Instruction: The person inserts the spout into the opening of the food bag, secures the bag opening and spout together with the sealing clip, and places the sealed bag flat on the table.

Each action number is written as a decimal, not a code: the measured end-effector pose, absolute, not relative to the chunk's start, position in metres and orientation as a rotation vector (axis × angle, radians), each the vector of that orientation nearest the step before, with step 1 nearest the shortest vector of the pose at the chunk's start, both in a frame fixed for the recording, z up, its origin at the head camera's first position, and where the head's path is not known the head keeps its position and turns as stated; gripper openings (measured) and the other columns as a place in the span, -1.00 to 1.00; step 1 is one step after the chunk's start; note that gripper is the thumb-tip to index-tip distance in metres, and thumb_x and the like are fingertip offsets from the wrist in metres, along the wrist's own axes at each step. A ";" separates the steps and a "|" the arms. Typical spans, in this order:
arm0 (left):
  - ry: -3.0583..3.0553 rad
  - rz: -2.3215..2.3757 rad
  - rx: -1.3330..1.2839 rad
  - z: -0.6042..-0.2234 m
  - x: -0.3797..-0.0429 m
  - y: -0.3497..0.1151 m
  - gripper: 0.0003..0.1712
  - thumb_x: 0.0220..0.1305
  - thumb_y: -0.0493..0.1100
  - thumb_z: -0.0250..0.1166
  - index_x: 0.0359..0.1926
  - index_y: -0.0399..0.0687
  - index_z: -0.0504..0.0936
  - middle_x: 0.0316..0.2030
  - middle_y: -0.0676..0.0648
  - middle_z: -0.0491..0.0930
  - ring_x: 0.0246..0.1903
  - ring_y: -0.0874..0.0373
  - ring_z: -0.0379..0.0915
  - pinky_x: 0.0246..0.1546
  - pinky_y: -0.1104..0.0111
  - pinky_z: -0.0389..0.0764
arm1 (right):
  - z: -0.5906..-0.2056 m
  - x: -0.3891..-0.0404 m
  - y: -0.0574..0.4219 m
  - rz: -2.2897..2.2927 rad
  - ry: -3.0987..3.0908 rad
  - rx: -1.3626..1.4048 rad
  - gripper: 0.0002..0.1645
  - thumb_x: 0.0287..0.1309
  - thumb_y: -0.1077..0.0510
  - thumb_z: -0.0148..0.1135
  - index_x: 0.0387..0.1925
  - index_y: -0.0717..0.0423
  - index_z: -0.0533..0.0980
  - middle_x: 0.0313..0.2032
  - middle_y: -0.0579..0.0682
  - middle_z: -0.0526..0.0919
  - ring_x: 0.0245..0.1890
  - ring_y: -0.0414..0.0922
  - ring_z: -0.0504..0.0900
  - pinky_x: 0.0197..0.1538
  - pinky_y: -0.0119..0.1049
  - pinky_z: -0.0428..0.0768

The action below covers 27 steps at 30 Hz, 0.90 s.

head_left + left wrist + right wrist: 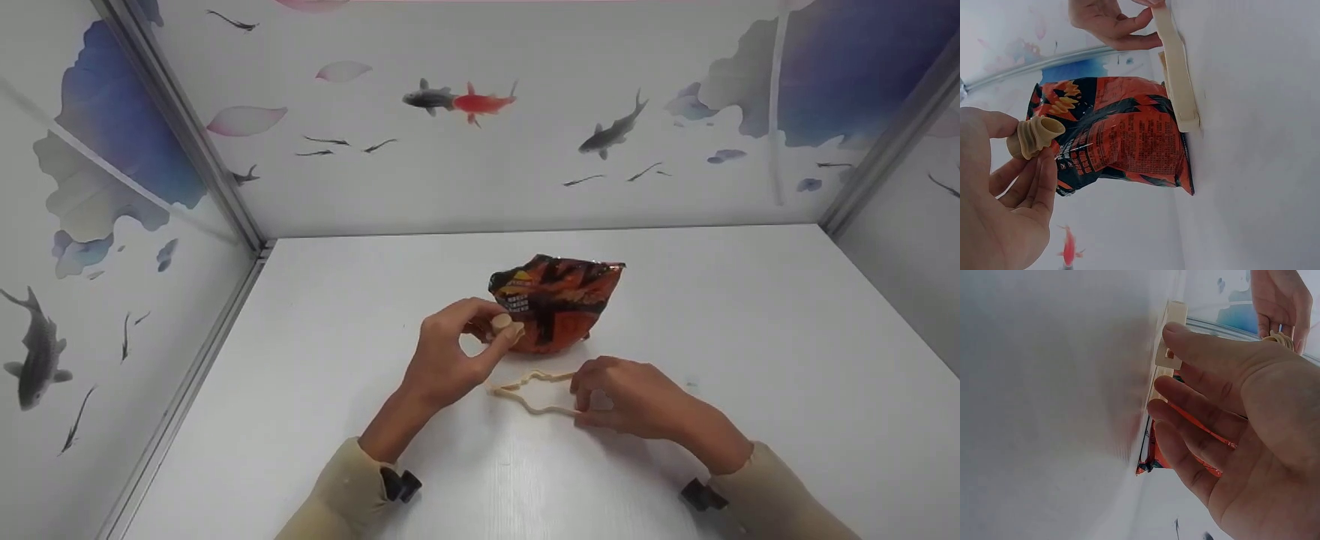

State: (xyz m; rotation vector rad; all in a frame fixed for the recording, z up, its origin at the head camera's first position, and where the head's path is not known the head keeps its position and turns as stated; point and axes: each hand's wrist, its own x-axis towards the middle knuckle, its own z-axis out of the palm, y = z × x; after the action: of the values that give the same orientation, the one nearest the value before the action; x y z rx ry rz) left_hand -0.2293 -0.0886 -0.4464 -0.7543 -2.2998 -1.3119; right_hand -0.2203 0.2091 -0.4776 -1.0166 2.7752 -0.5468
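Observation:
A short beige ribbed tube (pixel 1028 138) with a slanted open end is pinched between the thumb and fingers of my left hand (pixel 448 358), raised before the snack bag. My right hand (pixel 639 399) grips the right end of a thin beige frame (pixel 534 410) with a wavy outline, which stands on edge on the table. In the right wrist view the thumb (pixel 1207 346) presses one side of this frame and fingertips touch the other. The hand covers that end of the frame in the head view.
A crumpled red and black snack bag (pixel 571 304) stands upright just behind both hands. The white table (pixel 337 300) is bordered by panels printed with fish and petals (pixel 246 120) at the back and sides.

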 end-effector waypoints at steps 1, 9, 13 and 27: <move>-2.297 -1.311 -0.751 -0.446 -0.230 -0.089 -0.75 0.44 0.04 0.49 0.01 0.07 0.76 -0.19 0.17 0.72 -0.24 0.34 0.65 -0.20 0.37 0.79 | -0.478 -0.220 0.209 -0.544 2.771 -1.007 -0.86 0.19 0.04 0.64 -0.38 -0.23 0.76 -0.03 -0.20 0.80 0.07 -0.13 0.74 0.05 -0.02 0.80; -2.275 -1.320 -0.718 -0.445 -0.232 -0.094 -0.69 0.45 0.02 0.48 0.06 -0.03 0.76 -0.12 0.13 0.75 -0.20 0.33 0.68 -0.16 0.25 0.83 | -0.478 -0.221 0.210 -0.559 2.766 -1.011 -0.88 0.22 -0.04 0.62 -0.29 -0.29 0.75 -0.02 -0.25 0.78 0.06 -0.18 0.72 0.05 -0.05 0.79; -2.239 -1.322 -0.722 -0.444 -0.233 -0.094 -0.70 0.45 0.00 0.48 0.05 -0.07 0.76 -0.12 0.11 0.75 -0.21 0.31 0.69 -0.17 0.25 0.83 | -0.478 -0.220 0.210 -0.586 2.814 -1.063 -0.83 0.31 -0.16 0.54 -0.19 -0.25 0.74 -0.12 -0.31 0.77 -0.08 -0.27 0.72 -0.08 -0.19 0.75; -2.162 -1.341 -0.657 -0.444 -0.238 -0.095 -0.69 0.47 -0.05 0.44 0.09 -0.12 0.75 -0.07 0.08 0.77 -0.12 0.31 0.72 -0.09 0.33 0.82 | -0.461 -0.223 0.208 -0.904 3.120 -1.259 -0.75 0.31 0.18 0.54 -0.02 -0.11 0.72 -0.11 -0.22 0.82 -0.11 -0.23 0.77 -0.13 -0.17 0.81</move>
State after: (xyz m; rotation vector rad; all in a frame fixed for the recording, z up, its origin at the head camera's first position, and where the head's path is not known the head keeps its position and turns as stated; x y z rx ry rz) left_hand -0.2382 -0.0947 -0.4437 -0.6567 -2.1622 -1.3406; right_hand -0.2231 0.2081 -0.4607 -1.2595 3.1205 -0.9036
